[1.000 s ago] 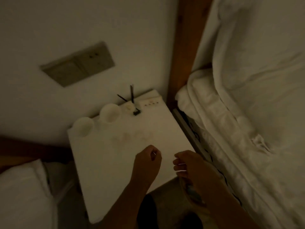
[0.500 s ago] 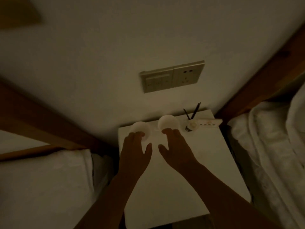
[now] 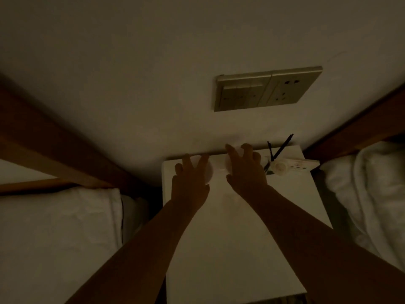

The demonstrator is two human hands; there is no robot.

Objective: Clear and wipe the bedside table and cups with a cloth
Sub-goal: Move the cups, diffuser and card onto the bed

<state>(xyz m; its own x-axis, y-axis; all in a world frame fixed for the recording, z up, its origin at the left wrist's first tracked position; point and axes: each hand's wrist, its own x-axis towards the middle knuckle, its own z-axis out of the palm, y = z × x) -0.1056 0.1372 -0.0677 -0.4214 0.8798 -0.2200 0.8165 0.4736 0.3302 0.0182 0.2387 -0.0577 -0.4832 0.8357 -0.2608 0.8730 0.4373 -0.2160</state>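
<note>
The room is dim. A white bedside table [image 3: 232, 249] stands against the wall between two beds. Two white cups stand at its back edge. My left hand [image 3: 190, 183] lies over the left cup [image 3: 209, 174], fingers spread around it. My right hand [image 3: 246, 172] covers the right cup [image 3: 229, 166] the same way, fingers curled over its rim. Most of each cup is hidden under the hands. No cloth is in view.
At the table's back right lie a small round white item [image 3: 280, 166], a white power strip [image 3: 300, 164] and thin black sticks [image 3: 278, 150]. A switch and socket panel [image 3: 266, 89] is on the wall. White bedding [image 3: 370, 194] is on the right, a second bed [image 3: 57, 238] on the left.
My view swung from the right bed to face the wall. Both hands travelled from the table's front edge to the back and came down over the two cups.
</note>
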